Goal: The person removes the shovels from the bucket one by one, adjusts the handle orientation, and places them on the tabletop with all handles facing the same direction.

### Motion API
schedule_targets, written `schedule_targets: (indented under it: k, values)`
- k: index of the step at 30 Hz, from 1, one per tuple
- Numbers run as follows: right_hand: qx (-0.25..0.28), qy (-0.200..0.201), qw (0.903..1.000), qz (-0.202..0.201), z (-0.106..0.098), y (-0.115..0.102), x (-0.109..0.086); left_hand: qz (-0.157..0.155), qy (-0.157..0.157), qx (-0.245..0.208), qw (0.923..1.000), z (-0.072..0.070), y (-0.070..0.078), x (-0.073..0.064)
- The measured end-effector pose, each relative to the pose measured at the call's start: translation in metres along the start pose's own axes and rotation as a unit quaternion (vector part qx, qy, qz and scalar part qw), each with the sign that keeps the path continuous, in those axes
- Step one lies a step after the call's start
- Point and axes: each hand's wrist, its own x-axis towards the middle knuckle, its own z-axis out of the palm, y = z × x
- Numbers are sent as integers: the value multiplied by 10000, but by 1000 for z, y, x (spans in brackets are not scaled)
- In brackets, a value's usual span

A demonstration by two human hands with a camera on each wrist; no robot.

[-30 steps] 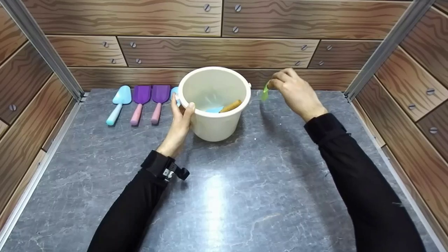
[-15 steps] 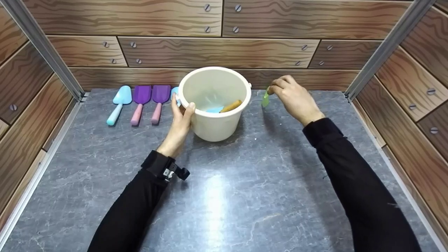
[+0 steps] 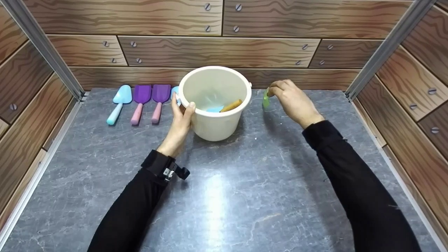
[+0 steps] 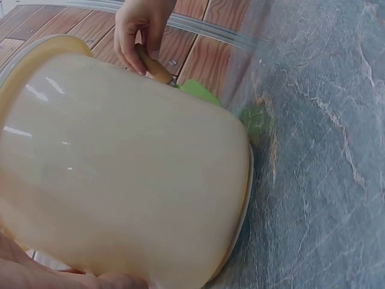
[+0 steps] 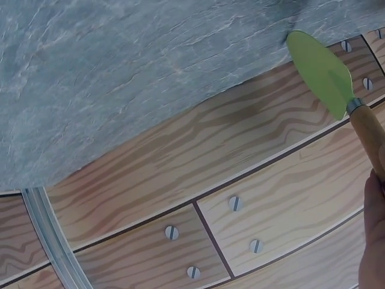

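Lower in the head view than a second ago, the right hand (image 3: 295,103) has come down slightly with its green trowel (image 5: 319,72), right of the bucket (image 3: 217,126) near the far wall (image 3: 297,77); its grip pinches the wooden handle (image 5: 366,126), and the blade slants down toward the desk (image 3: 266,168), though whether the tip touches is hard to tell; the left hand (image 3: 178,126) and the bucket match the earlier frame; that hand's grip is spread, thumb and forefinger apart against the bucket's near left side; the bucket stands upright, and inside it lie an orange-brown handle (image 3: 231,105) and a light blue piece (image 3: 215,109); to its left, in a row, are a light blue trowel (image 3: 121,98), two purple shovels (image 3: 142,93) with pink handles, and a blue thing (image 3: 174,91) half hidden behind the rim.
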Motion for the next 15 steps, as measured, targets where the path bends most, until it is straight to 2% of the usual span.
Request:
schedule_targets:
  k: [6,15]
  values:
    - [204,72,9995,209,2,-2,-3,0,33,37,10000,0,-1,1]
    - [327,132,9991,245,9,-1,-7,19,22,-28,10000,0,-2,2]
